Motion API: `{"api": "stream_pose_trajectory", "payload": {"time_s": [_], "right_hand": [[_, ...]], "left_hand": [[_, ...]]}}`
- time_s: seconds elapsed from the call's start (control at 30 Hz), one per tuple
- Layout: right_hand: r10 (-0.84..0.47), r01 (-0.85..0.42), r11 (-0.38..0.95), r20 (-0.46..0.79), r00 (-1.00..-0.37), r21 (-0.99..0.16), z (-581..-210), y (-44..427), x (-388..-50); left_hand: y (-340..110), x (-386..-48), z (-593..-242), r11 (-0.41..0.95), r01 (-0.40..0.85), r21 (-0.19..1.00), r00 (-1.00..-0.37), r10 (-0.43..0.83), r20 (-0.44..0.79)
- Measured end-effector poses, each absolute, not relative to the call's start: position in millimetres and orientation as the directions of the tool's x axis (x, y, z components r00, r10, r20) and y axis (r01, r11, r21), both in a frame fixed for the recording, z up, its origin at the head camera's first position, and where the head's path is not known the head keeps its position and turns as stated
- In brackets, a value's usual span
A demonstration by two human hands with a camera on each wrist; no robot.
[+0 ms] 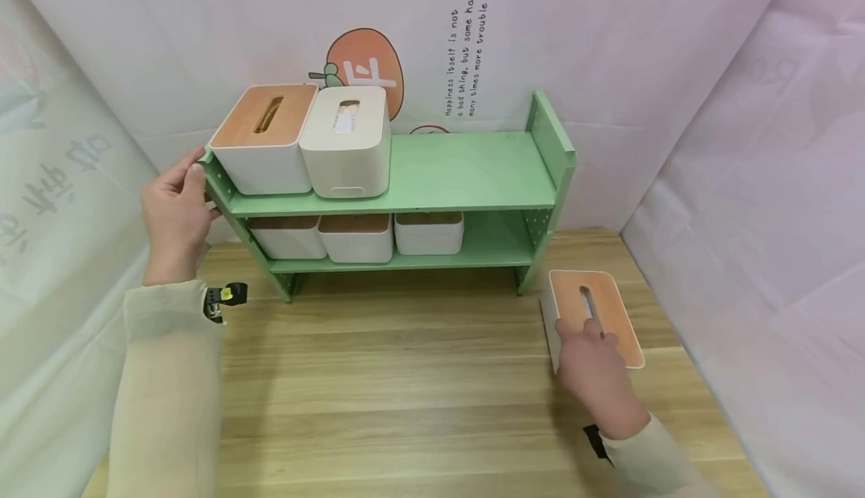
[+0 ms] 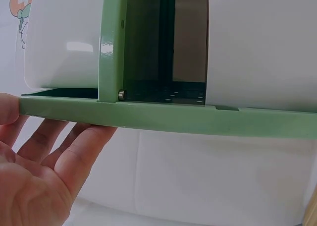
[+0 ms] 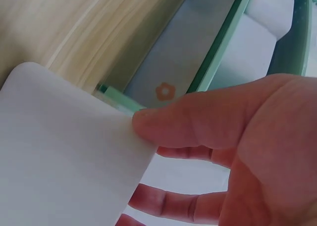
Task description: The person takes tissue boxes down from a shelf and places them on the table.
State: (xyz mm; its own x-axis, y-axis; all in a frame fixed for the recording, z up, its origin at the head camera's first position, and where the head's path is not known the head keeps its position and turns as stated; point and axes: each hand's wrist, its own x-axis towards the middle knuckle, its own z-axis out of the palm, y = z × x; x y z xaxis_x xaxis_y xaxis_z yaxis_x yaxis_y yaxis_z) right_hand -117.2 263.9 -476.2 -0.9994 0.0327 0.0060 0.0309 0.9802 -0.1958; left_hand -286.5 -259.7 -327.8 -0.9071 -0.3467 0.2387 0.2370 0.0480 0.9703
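Observation:
At the upper left end of the green shelf (image 1: 473, 171), my left hand (image 1: 177, 212) holds the side panel, thumb on one side and fingers on the other; the left wrist view shows the hand (image 2: 44, 171) at the panel's edge (image 2: 173, 119). On the table to the right of the shelf, my right hand (image 1: 595, 370) grips a white box with a wood-look lid (image 1: 618, 310), fingers over the lid near its slot. The right wrist view has the thumb of that hand (image 3: 237, 137) on the white wall of the box (image 3: 64, 151); some fingertips are hidden.
A wood-lidded box (image 1: 270, 167) and a cream box (image 1: 346, 164) stand side by side on the upper level's left half. Three smaller boxes, one of them in the middle (image 1: 356, 246), sit on the lower level. Fabric walls (image 1: 736, 205) surround the wooden table (image 1: 378, 408).

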Motion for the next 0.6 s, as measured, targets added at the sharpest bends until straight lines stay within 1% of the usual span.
{"api": "stream_pose_trajectory", "payload": {"time_s": [0.17,0.4,0.5,0.6], "right_hand": [[0.033,0.038,0.98,-0.026,-0.999,-0.195,-475,277,-121],[0.025,0.022,0.986,0.018,-1.0,-0.168,-480,298,-127],[0.036,0.029,0.985,0.035,-0.999,-0.173,-482,307,-130],[0.069,0.062,0.978,0.028,-0.997,-0.197,-483,316,-133]], "left_hand": [[-259,-286,-328,0.058,0.238,0.97,-0.906,-0.347,0.243],[-259,-287,-328,0.029,0.241,0.97,-0.907,-0.348,0.236],[-260,-287,-328,0.018,0.241,0.97,-0.908,-0.348,0.232],[-259,-287,-328,0.013,0.244,0.97,-0.908,-0.347,0.233]]}}
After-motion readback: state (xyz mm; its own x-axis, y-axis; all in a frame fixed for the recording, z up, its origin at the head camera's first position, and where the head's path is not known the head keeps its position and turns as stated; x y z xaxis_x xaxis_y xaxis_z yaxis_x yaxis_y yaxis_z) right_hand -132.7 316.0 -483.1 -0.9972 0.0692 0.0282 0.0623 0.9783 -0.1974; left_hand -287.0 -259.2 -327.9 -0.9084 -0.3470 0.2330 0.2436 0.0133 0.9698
